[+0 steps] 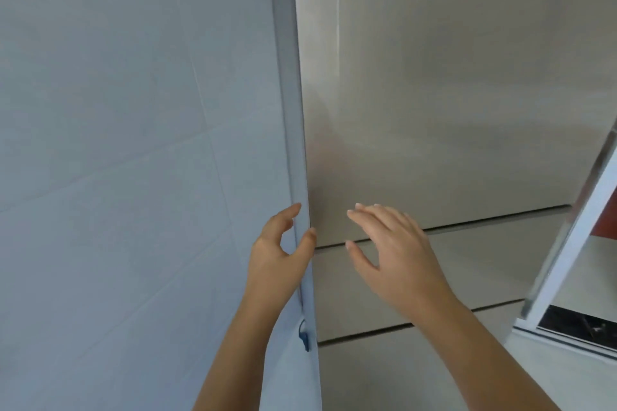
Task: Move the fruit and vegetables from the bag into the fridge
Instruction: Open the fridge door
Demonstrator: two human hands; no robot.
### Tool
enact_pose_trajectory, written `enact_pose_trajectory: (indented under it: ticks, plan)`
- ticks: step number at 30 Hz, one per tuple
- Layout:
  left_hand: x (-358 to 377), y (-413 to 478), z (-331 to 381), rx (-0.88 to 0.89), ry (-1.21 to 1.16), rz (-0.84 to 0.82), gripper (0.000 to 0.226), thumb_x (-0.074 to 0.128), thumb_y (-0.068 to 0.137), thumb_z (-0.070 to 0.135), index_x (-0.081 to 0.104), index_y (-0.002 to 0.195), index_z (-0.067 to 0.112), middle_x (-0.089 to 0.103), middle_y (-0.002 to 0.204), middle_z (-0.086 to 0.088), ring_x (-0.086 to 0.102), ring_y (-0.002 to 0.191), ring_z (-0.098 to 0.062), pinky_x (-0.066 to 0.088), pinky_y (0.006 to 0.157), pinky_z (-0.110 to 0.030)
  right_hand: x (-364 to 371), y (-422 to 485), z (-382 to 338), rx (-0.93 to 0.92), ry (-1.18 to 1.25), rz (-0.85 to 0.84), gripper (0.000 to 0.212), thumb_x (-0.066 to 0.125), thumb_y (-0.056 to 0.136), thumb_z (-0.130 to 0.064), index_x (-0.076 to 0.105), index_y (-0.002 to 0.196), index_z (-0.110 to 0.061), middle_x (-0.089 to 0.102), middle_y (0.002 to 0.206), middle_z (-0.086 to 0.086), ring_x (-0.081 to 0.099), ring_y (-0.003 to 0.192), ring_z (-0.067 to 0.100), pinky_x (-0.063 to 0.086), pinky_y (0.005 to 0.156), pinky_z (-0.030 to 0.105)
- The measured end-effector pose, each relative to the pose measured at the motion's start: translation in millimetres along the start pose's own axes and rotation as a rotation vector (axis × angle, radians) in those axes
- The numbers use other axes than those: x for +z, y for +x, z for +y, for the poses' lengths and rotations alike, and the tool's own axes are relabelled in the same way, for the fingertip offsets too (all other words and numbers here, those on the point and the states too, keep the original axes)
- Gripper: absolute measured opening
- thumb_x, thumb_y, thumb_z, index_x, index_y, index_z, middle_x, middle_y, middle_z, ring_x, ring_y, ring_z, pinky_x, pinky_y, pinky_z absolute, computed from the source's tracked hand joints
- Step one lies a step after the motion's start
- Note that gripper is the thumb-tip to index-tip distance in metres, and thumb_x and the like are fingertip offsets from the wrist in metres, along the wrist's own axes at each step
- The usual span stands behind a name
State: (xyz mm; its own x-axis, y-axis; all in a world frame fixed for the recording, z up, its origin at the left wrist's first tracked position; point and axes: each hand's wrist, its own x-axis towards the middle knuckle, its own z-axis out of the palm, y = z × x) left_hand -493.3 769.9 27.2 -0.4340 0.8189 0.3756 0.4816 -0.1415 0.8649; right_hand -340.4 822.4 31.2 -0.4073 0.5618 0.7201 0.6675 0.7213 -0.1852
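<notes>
The fridge (434, 110) fills the middle and right, with brushed grey-beige door fronts, all shut. A dark seam (484, 218) separates the upper door from a lower drawer front. My left hand (280, 250) is at the fridge's left edge (298, 160), thumb and fingers spread on either side of the edge strip and holding nothing. My right hand (390, 243) hovers open in front of the door near the seam, fingers apart. No bag, fruit or vegetables are in view.
A pale blue tiled wall (117, 143) runs close along the fridge's left side. A small blue clip (303, 337) hangs on the edge strip below my left hand. A white-framed panel (574, 250) leans in at the right.
</notes>
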Motion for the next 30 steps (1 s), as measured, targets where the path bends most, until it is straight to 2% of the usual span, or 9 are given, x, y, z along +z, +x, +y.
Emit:
enact_pose_trajectory:
  ticks: [2, 4, 6, 9, 12, 16, 22, 26, 30]
  plan:
    - [4.1, 21.1, -5.6, -0.02, -0.08, -0.013, 0.038, 0.058, 0.088, 0.02, 0.052, 0.124, 0.029, 0.054, 0.123, 0.015, 0.05, 0.113, -0.002, 0.035, 0.088, -0.003, 10.8, 7.3, 5.4, 0.01, -0.011, -0.014, 0.044, 0.041, 0.081, -0.035, 0.066, 0.107, -0.011, 0.067, 0.11, 0.005, 0.062, 0.103, 0.027, 0.046, 0.086, 0.043]
    - [9.6, 41.0, -11.7, -0.041, -0.144, -0.032, 0.038, 0.058, 0.089, 0.019, 0.051, 0.124, 0.028, 0.054, 0.119, 0.017, 0.051, 0.111, -0.003, 0.037, 0.1, -0.022, 21.4, 15.5, 12.3, 0.022, -0.012, -0.002, 0.043, 0.042, 0.081, -0.035, 0.065, 0.107, -0.011, 0.067, 0.11, 0.005, 0.062, 0.102, 0.027, 0.046, 0.086, 0.042]
    - [15.8, 56.9, -16.6, -0.06, -0.201, -0.041, 0.039, 0.057, 0.089, 0.017, 0.05, 0.126, 0.027, 0.054, 0.115, 0.021, 0.053, 0.11, -0.004, 0.039, 0.099, -0.029, 28.8, 23.3, 17.8, 0.037, 0.0, 0.014, 0.044, 0.043, 0.08, -0.034, 0.065, 0.11, -0.01, 0.066, 0.111, 0.005, 0.061, 0.103, 0.027, 0.046, 0.088, 0.042]
    - [23.1, 71.9, -21.4, -0.052, -0.309, -0.063, 0.036, 0.056, 0.089, 0.011, 0.051, 0.119, 0.03, 0.059, 0.108, 0.019, 0.056, 0.104, 0.0, 0.045, 0.089, -0.019, 37.5, 31.2, 22.4, 0.043, 0.019, 0.039, 0.044, 0.044, 0.081, -0.033, 0.064, 0.112, -0.01, 0.066, 0.112, 0.005, 0.061, 0.104, 0.027, 0.047, 0.089, 0.042]
    - [27.7, 81.0, -26.6, -0.022, -0.356, -0.065, 0.037, 0.057, 0.088, 0.006, 0.054, 0.12, 0.025, 0.064, 0.109, 0.007, 0.061, 0.098, -0.004, 0.049, 0.081, -0.016, 44.0, 35.2, 23.9, 0.033, 0.013, 0.046, 0.044, 0.044, 0.081, -0.033, 0.064, 0.113, -0.01, 0.066, 0.111, 0.004, 0.06, 0.104, 0.025, 0.047, 0.089, 0.04]
    - [33.0, 84.2, -31.4, -0.027, -0.388, -0.015, 0.037, 0.058, 0.087, 0.005, 0.055, 0.122, 0.019, 0.065, 0.111, -0.001, 0.062, 0.099, -0.01, 0.05, 0.085, -0.02, 49.6, 37.8, 24.8, 0.044, 0.011, 0.034, 0.043, 0.044, 0.081, -0.034, 0.063, 0.113, -0.012, 0.066, 0.112, 0.002, 0.059, 0.104, 0.021, 0.047, 0.089, 0.037]
    - [36.7, 81.6, -32.7, -0.067, -0.437, 0.007, 0.039, 0.058, 0.087, 0.006, 0.055, 0.124, 0.019, 0.063, 0.117, -0.005, 0.059, 0.107, -0.015, 0.046, 0.096, -0.033, 48.6, 29.8, 19.9, 0.034, 0.02, 0.014, 0.044, 0.044, 0.08, -0.033, 0.064, 0.113, -0.012, 0.066, 0.112, 0.002, 0.06, 0.105, 0.023, 0.046, 0.089, 0.039]
    - [36.9, 75.6, -27.7, -0.083, -0.438, 0.012, 0.039, 0.059, 0.087, 0.007, 0.055, 0.124, 0.02, 0.062, 0.119, -0.005, 0.059, 0.107, -0.014, 0.046, 0.095, -0.031, 41.9, 20.4, 18.1, 0.032, 0.022, -0.006, 0.044, 0.044, 0.081, -0.034, 0.062, 0.114, -0.013, 0.065, 0.113, 0.001, 0.059, 0.105, 0.023, 0.046, 0.09, 0.041]
    - [35.6, 55.6, -20.5, -0.072, -0.429, 0.023, 0.038, 0.062, 0.085, 0.009, 0.057, 0.119, 0.024, 0.065, 0.112, -0.002, 0.061, 0.1, -0.011, 0.048, 0.088, -0.025, 26.5, 5.8, 16.1, 0.028, 0.013, -0.005, 0.043, 0.044, 0.081, -0.034, 0.062, 0.114, -0.013, 0.065, 0.113, 0.0, 0.058, 0.106, 0.021, 0.043, 0.089, 0.036]
